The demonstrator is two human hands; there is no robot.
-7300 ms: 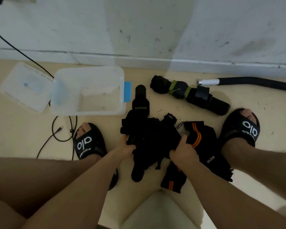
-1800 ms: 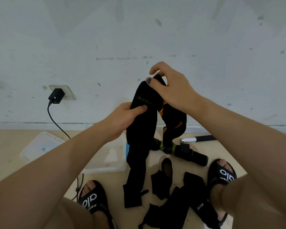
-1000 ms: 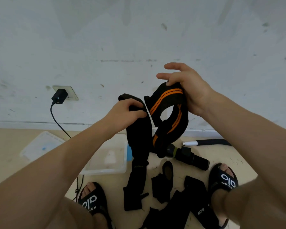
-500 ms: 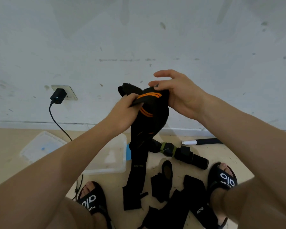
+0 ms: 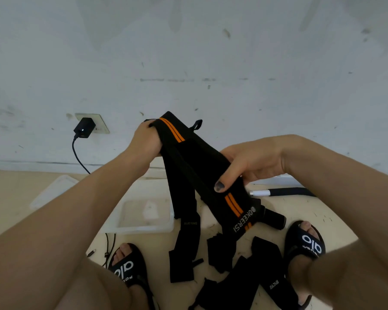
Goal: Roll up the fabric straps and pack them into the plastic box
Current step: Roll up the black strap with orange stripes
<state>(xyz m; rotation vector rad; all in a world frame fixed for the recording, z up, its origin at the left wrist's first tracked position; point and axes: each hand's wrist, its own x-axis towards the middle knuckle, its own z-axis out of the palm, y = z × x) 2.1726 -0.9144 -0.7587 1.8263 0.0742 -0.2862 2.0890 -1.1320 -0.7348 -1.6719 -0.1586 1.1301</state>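
Note:
I hold a black strap with two orange stripes (image 5: 197, 162) stretched in the air between both hands. My left hand (image 5: 147, 142) grips its upper end near the wall. My right hand (image 5: 246, 164) holds it lower down, thumb on top. A second plain black strap (image 5: 186, 220) hangs from the left hand's side down to the floor. The clear plastic box (image 5: 143, 229) stands open on the floor below my left arm. More black straps (image 5: 244, 278) lie between my feet.
The box lid (image 5: 54, 191) lies at the left by the wall. A charger (image 5: 84, 127) sits in a wall socket with its cable trailing down. A rolled black bundle (image 5: 276, 218) and a black hose (image 5: 285, 192) lie at the right. My sandalled feet (image 5: 307, 242) flank the pile.
The bunched orange-striped strap has been pulled out straight: my right hand slid down and right along it while my left hand kept the upper end.

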